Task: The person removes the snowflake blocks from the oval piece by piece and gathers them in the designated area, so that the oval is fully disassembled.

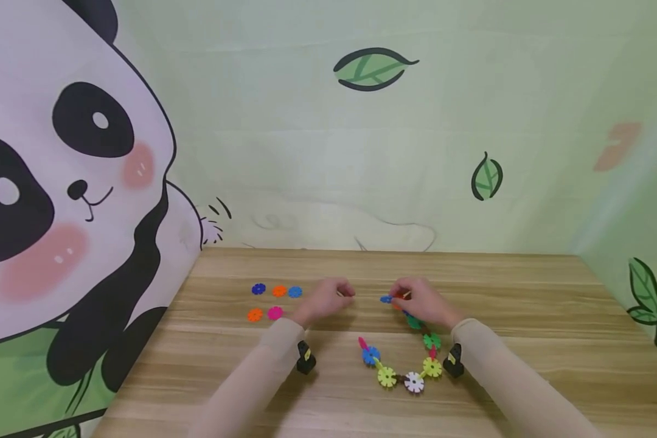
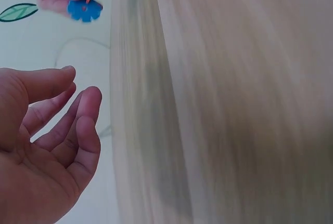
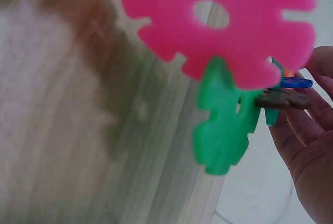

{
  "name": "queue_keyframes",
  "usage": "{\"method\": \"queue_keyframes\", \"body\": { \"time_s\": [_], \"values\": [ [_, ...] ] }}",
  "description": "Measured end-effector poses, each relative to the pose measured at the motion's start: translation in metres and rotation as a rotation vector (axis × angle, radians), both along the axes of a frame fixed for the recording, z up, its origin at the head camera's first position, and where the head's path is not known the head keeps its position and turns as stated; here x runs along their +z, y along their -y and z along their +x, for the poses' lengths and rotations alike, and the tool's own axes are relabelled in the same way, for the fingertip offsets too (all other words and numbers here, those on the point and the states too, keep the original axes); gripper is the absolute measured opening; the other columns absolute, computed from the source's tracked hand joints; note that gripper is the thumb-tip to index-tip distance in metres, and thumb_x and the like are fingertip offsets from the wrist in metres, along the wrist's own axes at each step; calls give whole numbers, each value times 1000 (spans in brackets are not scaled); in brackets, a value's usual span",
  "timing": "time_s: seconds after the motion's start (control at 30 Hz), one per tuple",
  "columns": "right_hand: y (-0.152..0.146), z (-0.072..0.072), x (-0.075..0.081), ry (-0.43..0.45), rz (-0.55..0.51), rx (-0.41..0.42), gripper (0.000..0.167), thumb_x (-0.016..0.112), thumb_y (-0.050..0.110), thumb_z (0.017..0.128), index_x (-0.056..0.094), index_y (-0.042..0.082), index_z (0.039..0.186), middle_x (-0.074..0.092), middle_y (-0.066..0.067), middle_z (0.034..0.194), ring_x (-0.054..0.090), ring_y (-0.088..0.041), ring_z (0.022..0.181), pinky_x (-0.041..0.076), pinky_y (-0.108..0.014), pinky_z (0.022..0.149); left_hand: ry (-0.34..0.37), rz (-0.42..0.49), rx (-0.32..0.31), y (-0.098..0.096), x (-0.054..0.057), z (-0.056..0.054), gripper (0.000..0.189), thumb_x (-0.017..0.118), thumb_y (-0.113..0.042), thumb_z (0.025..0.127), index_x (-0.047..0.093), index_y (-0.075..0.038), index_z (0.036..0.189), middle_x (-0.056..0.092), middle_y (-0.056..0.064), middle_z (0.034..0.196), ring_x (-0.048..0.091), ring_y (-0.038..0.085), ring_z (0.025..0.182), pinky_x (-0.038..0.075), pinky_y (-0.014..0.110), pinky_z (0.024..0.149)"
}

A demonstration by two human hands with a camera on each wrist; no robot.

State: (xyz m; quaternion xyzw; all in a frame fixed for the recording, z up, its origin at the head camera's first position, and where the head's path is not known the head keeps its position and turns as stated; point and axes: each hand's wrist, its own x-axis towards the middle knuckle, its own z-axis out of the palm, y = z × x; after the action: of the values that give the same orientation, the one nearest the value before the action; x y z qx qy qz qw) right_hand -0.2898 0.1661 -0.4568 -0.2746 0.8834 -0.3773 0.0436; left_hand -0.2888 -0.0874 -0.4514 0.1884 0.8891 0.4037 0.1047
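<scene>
A curved chain of slotted plastic snowflake discs hangs from my right hand (image 1: 424, 302), which pinches it near the orange disc (image 1: 398, 303). At that end a blue disc (image 2: 85, 10) sticks out past the fingers. Green (image 1: 432, 341), yellow (image 1: 432, 367) and white (image 1: 413, 382) discs follow round the curve to another blue disc (image 1: 370, 355) and a pink disc (image 1: 363, 344). Close up in the right wrist view are a pink disc (image 3: 250, 26), a green one (image 3: 226, 125) and a brown one (image 3: 283, 99). My left hand (image 1: 328, 301) hovers apart on the left, fingers loosely bent around nothing.
Several loose discs lie left of my left hand: dark blue (image 1: 258, 289), orange (image 1: 279, 291), blue (image 1: 295, 292), another orange one (image 1: 255, 314) and pink (image 1: 275, 313). The wooden table (image 1: 197, 365) meets a panda-printed wall (image 1: 279, 152) at its far edge.
</scene>
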Motion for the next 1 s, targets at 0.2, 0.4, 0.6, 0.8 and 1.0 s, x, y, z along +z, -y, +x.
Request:
{"method": "queue_keyframes", "body": {
  "time_s": [0.2,0.4,0.6,0.8,1.0],
  "values": [
    [1,-1,1,11,-12,-2,9,63,15,91,65,6,91,65,0,90,60,-14,82,52,-32,73,27,59,-7,-20,-4,0,20,63,-10,90,63,2,106,63,6,95,57,16,82,49,29,70],
    [1,-2,0,-17,-31,6,6,65,12,90,65,6,87,65,-1,87,60,-15,81,52,-32,72,30,104,-14,-35,-6,-2,22,65,-8,88,62,1,108,64,9,99,59,18,86,50,30,71],
    [1,-4,-1,-34,-40,29,7,66,12,90,65,6,87,65,-2,88,60,-15,83,53,-33,74,17,158,-37,-48,-8,-1,15,67,-2,86,63,0,100,64,16,98,61,26,88,49,28,69],
    [0,-5,-2,-13,-29,17,9,64,16,91,64,7,87,64,1,88,59,-14,82,51,-33,73,21,200,-36,-57,-8,1,9,65,2,85,63,2,94,63,18,95,61,28,85,46,24,65],
    [1,-3,-1,-6,-26,16,11,64,17,91,64,7,87,64,1,90,59,-15,83,51,-32,71,14,210,-17,-59,-11,0,5,64,2,86,62,1,90,63,17,93,61,27,80,44,22,61]
  ]
}}
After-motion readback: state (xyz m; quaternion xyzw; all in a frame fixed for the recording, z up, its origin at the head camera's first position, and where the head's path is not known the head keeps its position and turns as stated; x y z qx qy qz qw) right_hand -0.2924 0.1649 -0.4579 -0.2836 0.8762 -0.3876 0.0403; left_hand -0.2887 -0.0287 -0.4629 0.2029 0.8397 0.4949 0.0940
